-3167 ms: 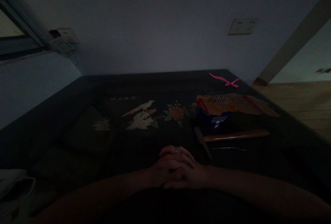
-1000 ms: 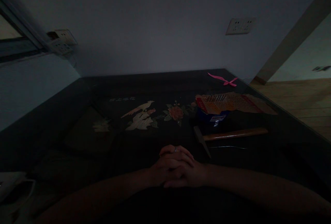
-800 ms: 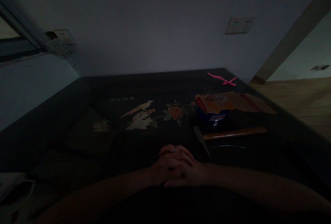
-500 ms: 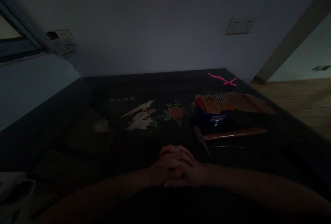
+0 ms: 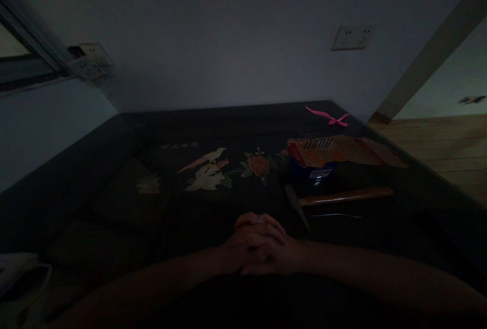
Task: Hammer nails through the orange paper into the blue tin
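My left hand [image 5: 236, 249] and my right hand [image 5: 282, 253] are clasped together at the near middle of the dark table [image 5: 205, 121], their fingers interlaced and closed. No object shows between them; one finger wears a ring. Just beyond, to the right, lies a hammer [image 5: 342, 197], its metal head toward my hands and its wooden handle pointing right. A thin bent wire [image 5: 335, 215] rests alongside the handle on the near side. Behind the hammer stands a blue box [image 5: 312, 171], topped by a torn piece of cardboard [image 5: 342, 150] with several dark nail-like pieces on it.
A pink ribbon [image 5: 335, 120] lies at the far right corner. Bird and flower pictures [image 5: 207, 172] decorate the tabletop. A white object [image 5: 17, 263] sits at the lower left edge. Wall sockets [image 5: 350, 38] are above the table. The room is very dim.
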`<state>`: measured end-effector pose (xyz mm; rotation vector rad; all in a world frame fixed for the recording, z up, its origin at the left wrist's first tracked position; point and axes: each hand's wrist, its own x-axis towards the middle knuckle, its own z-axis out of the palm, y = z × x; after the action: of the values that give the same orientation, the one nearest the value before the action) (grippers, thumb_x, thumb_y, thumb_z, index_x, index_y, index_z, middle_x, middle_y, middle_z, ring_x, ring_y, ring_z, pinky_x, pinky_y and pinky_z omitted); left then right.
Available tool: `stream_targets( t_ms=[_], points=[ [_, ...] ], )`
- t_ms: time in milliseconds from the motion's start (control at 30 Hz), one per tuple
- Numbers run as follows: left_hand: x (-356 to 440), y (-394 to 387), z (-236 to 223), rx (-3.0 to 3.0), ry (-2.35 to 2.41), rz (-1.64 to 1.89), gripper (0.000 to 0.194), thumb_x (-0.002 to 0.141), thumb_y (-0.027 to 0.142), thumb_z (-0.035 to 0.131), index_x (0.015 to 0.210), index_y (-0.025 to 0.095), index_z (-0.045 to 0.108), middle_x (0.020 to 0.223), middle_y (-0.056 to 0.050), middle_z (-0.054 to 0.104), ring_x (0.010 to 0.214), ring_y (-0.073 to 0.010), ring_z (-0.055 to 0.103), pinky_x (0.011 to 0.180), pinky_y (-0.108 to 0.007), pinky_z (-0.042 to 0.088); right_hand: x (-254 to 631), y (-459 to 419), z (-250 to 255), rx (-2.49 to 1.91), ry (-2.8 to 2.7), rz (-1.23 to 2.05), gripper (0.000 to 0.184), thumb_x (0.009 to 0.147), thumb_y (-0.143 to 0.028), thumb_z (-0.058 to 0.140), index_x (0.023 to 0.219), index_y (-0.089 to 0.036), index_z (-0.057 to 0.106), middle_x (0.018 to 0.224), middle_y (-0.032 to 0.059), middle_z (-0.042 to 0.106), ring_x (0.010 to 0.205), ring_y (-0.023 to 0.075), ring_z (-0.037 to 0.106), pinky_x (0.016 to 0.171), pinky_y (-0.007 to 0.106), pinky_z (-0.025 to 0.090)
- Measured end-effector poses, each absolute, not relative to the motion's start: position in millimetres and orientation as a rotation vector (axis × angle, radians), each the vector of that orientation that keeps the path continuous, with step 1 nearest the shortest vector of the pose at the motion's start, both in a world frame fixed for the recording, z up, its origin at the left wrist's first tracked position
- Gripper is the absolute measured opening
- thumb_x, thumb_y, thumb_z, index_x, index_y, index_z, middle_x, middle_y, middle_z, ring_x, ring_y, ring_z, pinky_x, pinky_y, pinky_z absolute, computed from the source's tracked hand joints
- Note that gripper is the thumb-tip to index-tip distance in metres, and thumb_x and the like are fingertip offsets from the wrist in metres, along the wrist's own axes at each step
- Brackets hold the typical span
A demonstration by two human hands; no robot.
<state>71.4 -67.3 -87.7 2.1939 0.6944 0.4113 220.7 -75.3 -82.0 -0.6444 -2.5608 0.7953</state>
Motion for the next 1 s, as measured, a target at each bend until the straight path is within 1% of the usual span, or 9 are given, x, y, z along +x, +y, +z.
stream_targets(
  t_ms=[167, 300, 500, 567, 667, 767, 833, 900, 1000],
  points=[
    [74, -67, -80, 2.142, 0.701, 0.411, 0.028, 0.082, 0.029, 0.044, 0.103, 0.031, 0.063, 0.111, 0.002, 0.067, 0.114, -0.0193, 0.051, 0.089, -0.030, 0.044, 222, -76, -82, -0.648, -2.565, 0.790, 0.053, 0.087, -0.056, 0.054, 0.119, -0.015, 0.065, 0.137, 0.0152, 0.045, 0.130, 0.0283, 0.034, 0.102, 0.045, 0.038],
    [76, -67, -80, 2.152, 0.717, 0.397, 0.030, 0.082, 0.031, 0.044, 0.105, 0.031, 0.063, 0.106, 0.002, 0.067, 0.115, -0.0202, 0.050, 0.084, -0.030, 0.044, 222, -75, -82, -0.644, -2.563, 0.792, 0.056, 0.087, -0.057, 0.053, 0.125, -0.016, 0.061, 0.136, 0.0147, 0.046, 0.129, 0.0278, 0.034, 0.102, 0.045, 0.038],
    [75, -66, -76, 2.151, 0.689, 0.381, 0.033, 0.077, 0.025, 0.047, 0.106, 0.034, 0.061, 0.113, 0.003, 0.065, 0.114, -0.0201, 0.052, 0.089, -0.031, 0.044, 221, -74, -77, -0.607, -2.579, 0.802, 0.049, 0.088, -0.054, 0.055, 0.117, -0.016, 0.067, 0.137, 0.0142, 0.044, 0.131, 0.0271, 0.033, 0.103, 0.043, 0.037],
    [75, -66, -75, 2.150, 0.670, 0.377, 0.033, 0.077, 0.022, 0.047, 0.105, 0.033, 0.061, 0.115, 0.002, 0.065, 0.114, -0.0199, 0.052, 0.092, -0.032, 0.044, 221, -74, -75, -0.613, -2.571, 0.803, 0.053, 0.086, -0.053, 0.057, 0.121, -0.013, 0.064, 0.136, 0.0154, 0.045, 0.130, 0.0266, 0.034, 0.104, 0.041, 0.036],
    [75, -66, -79, 2.165, 0.636, 0.401, 0.031, 0.079, 0.022, 0.045, 0.106, 0.030, 0.059, 0.118, -0.001, 0.063, 0.116, -0.0184, 0.051, 0.098, -0.031, 0.041, 220, -74, -76, -0.620, -2.554, 0.800, 0.054, 0.086, -0.053, 0.058, 0.123, -0.014, 0.062, 0.136, 0.0149, 0.046, 0.129, 0.0261, 0.035, 0.103, 0.042, 0.037],
    [74, -67, -83, 2.221, 0.662, 0.374, 0.029, 0.081, 0.025, 0.046, 0.107, 0.030, 0.059, 0.119, 0.001, 0.062, 0.116, -0.0174, 0.051, 0.099, -0.029, 0.040, 221, -74, -81, -0.613, -2.554, 0.800, 0.049, 0.087, -0.054, 0.055, 0.113, -0.015, 0.069, 0.136, 0.0150, 0.046, 0.129, 0.0271, 0.034, 0.101, 0.044, 0.039],
    [74, -66, -83, 2.255, 0.695, 0.326, 0.030, 0.081, 0.025, 0.048, 0.107, 0.032, 0.060, 0.115, 0.002, 0.064, 0.116, -0.0179, 0.050, 0.094, -0.029, 0.042, 221, -74, -84, -0.607, -2.556, 0.802, 0.046, 0.087, -0.054, 0.055, 0.104, -0.016, 0.072, 0.136, 0.0144, 0.046, 0.130, 0.0271, 0.034, 0.101, 0.044, 0.039],
    [73, -67, -80, 2.273, 0.744, 0.280, 0.031, 0.081, 0.027, 0.049, 0.109, 0.033, 0.061, 0.110, 0.003, 0.066, 0.117, -0.0186, 0.049, 0.090, -0.028, 0.043, 221, -74, -86, -0.602, -2.556, 0.805, 0.042, 0.087, -0.054, 0.055, 0.097, -0.019, 0.074, 0.136, 0.0116, 0.045, 0.131, 0.0257, 0.032, 0.102, 0.044, 0.037],
    [73, -67, -73, 2.285, 0.836, 0.229, 0.031, 0.082, 0.029, 0.050, 0.110, 0.034, 0.062, 0.105, 0.004, 0.066, 0.115, -0.0183, 0.050, 0.086, -0.026, 0.043, 222, -73, -87, -0.590, -2.557, 0.807, 0.039, 0.088, -0.053, 0.055, 0.094, -0.020, 0.075, 0.133, 0.0097, 0.049, 0.132, 0.0252, 0.031, 0.104, 0.044, 0.035]
  ],
)
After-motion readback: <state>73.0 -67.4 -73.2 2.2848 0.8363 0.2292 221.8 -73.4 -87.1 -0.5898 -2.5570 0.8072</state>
